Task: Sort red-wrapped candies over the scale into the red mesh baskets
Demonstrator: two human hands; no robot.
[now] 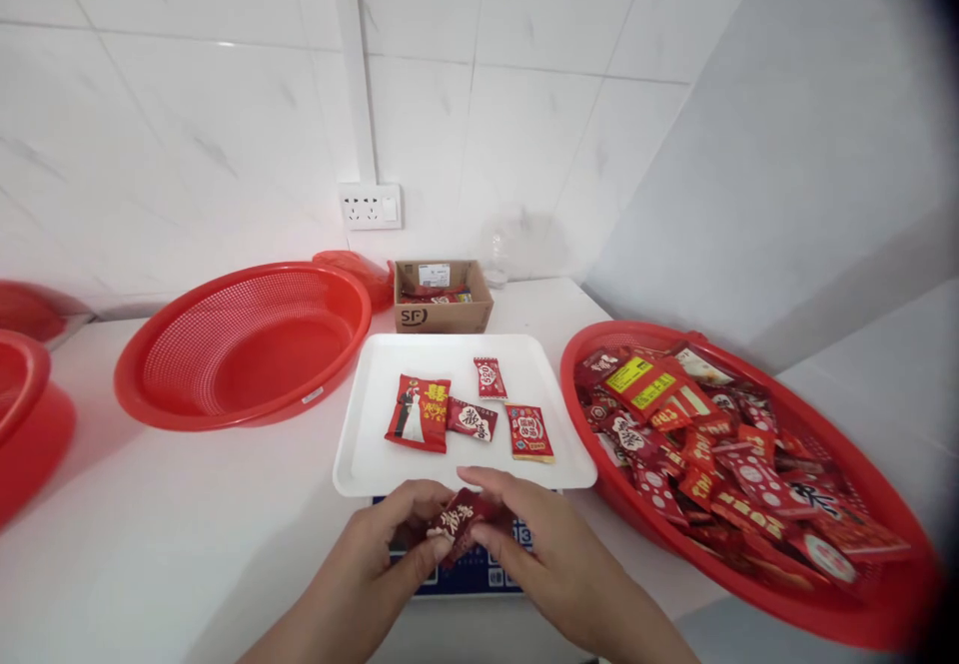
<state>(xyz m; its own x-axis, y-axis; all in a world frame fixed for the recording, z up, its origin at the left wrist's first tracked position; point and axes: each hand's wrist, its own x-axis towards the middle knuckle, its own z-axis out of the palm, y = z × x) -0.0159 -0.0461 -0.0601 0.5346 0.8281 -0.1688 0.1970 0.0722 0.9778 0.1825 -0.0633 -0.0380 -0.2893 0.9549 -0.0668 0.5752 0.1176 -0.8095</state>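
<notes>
Between both hands is a small dark-red candy packet with pale lettering. My left hand pinches its left side with thumb and fingers. My right hand grips the right side, thumb on the packet. Both are above the blue keypad of a scale, partly covering it. Just beyond lies the scale's white tray. On it rest a larger red packet with a couple printed on it, a dark-red packet, a small "520" packet and a red-and-gold packet.
A red basket heaped with mixed packets stands at the right. To the left is an empty red colander, with another red basket at the edge. Behind the tray sit a cardboard box holding packets and a red plastic bag.
</notes>
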